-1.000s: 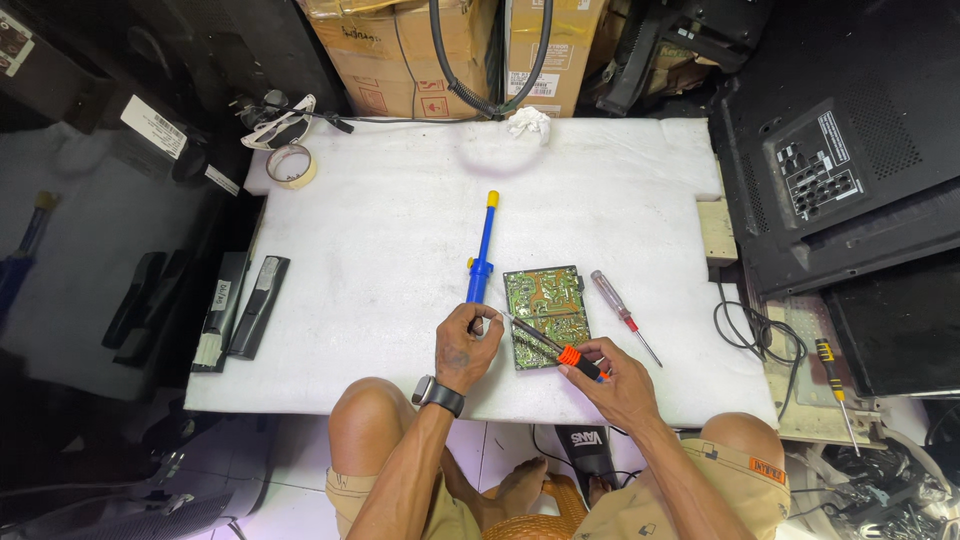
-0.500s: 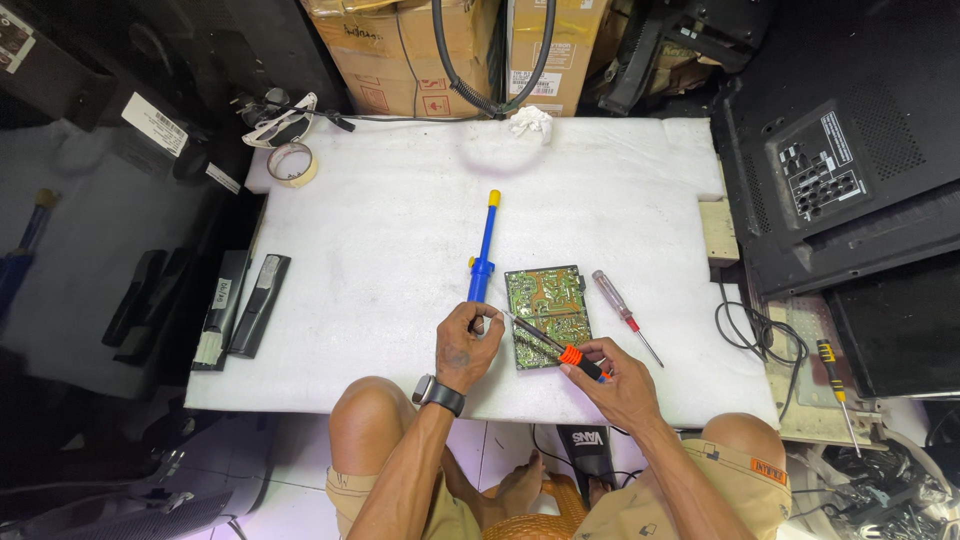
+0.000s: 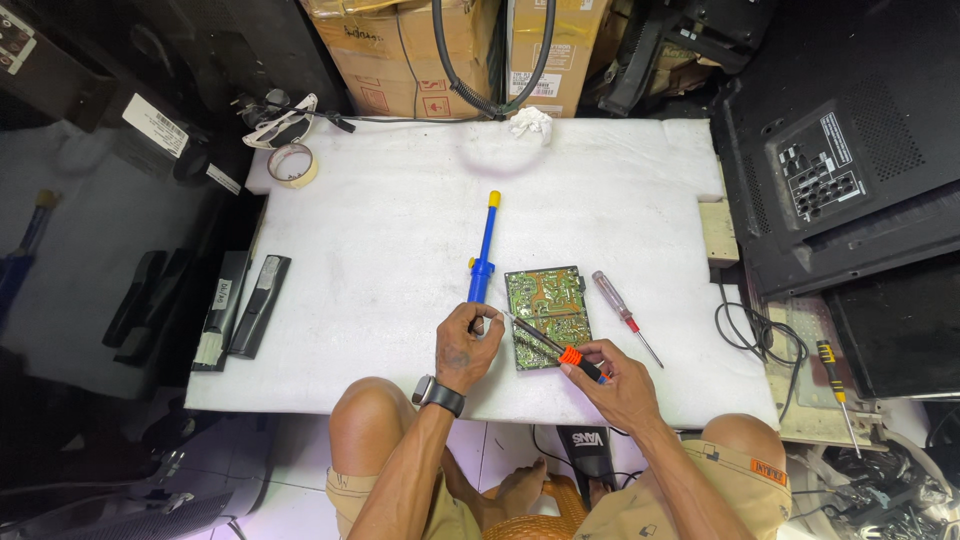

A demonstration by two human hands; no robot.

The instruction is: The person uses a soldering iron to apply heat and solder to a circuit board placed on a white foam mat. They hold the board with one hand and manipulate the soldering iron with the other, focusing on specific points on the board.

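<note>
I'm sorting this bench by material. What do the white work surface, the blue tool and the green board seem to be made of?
The work surface looks like white foam sheet: matte, soft rounded edges. The blue tool, grasped by the left hand, looks like glossy moulded plastic with a yellow cap. The green board appears a rigid laminate with shiny metal solder traces. The right hand holds an orange-collared iron.

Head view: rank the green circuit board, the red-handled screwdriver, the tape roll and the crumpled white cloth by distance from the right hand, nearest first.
1. Green circuit board, just above the right hand.
2. Red-handled screwdriver, upper right.
3. Crumpled white cloth, far edge.
4. Tape roll, far left corner.
</note>
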